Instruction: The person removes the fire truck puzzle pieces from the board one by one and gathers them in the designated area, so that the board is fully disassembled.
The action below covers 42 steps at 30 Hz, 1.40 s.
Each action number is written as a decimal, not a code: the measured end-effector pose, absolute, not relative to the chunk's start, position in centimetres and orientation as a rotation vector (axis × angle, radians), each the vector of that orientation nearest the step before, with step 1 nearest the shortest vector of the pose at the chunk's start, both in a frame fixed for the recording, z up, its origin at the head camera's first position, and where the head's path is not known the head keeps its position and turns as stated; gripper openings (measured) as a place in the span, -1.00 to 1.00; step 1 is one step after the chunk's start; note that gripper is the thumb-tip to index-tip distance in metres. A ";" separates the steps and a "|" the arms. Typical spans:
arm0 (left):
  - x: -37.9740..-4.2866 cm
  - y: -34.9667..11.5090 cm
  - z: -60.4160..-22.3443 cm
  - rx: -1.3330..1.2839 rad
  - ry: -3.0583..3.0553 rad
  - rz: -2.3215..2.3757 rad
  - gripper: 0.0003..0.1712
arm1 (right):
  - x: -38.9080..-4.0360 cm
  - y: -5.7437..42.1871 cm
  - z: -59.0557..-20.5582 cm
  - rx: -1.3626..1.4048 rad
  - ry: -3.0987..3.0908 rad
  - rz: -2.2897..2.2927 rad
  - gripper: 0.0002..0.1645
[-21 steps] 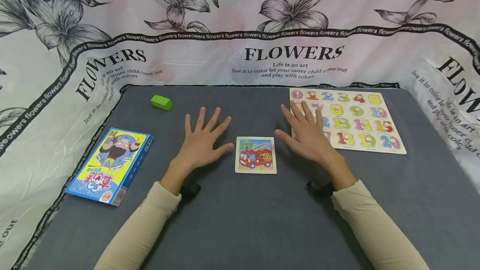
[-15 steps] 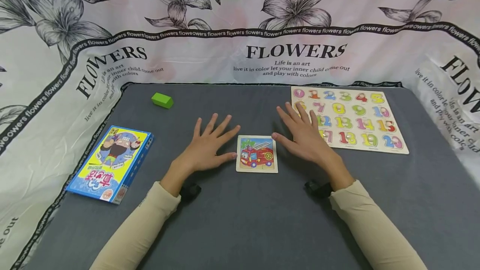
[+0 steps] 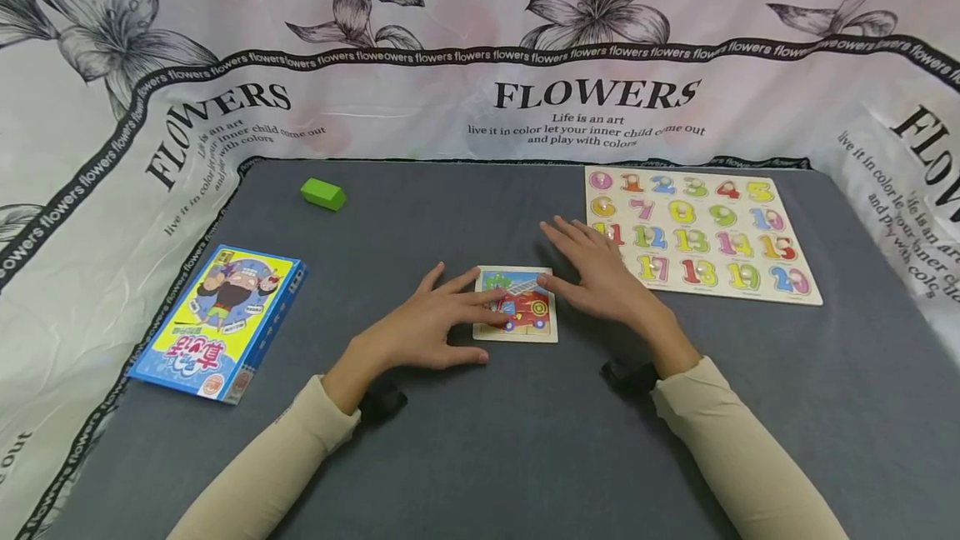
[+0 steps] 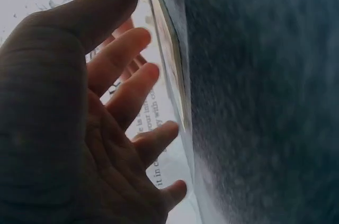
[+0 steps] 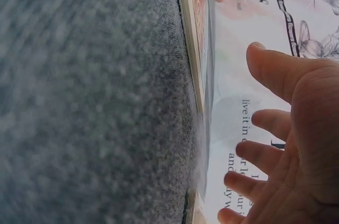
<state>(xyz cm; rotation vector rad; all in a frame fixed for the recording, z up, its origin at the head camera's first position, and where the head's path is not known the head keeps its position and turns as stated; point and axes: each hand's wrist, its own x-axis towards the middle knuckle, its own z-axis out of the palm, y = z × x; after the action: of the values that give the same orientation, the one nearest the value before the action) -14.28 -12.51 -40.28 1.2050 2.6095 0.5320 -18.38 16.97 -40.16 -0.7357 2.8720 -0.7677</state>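
Observation:
A small square picture puzzle with a red fire truck lies flat on the grey table, between the hands. My left hand reaches in from the left, fingers extended; its fingertips overlap the puzzle's left half in the head view, and the thumb is below its lower left corner. In the left wrist view the left fingers look loosely bent, with nothing between them. My right hand hovers at the other side, its thumb tip overlapping the upper right corner. The puzzle's edge shows beside the right thumb in the right wrist view.
A number puzzle board lies at the back right, partly behind the right fingers. At the back left is a green block. A blue and yellow box lies at the left edge. A flower-printed sheet borders the table.
My left hand has moved right and nearer, turning so its fingers point across the puzzle. The right hand has shifted slightly left and nearer, off most of the number board. The puzzle stays put.

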 end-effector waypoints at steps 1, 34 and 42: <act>-14.2 -12.5 -40.3 1.210 2.601 0.529 -0.34 | -18.4 16.9 -40.2 -0.732 2.859 -0.772 -0.03; -14.1 -12.7 -41.1 1.205 2.553 0.592 -0.40 | -19.0 16.2 -40.7 -0.882 2.735 -0.838 -0.09; -14.0 -12.8 -41.1 1.187 2.541 0.611 -0.32 | -19.9 14.5 -41.0 -1.018 2.683 -0.889 -0.28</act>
<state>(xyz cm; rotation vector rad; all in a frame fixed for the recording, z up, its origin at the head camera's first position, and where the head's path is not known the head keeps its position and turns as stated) -14.02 -12.84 -41.09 1.1871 2.5407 0.6111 -19.90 14.47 -40.97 -1.0176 2.6831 -0.8890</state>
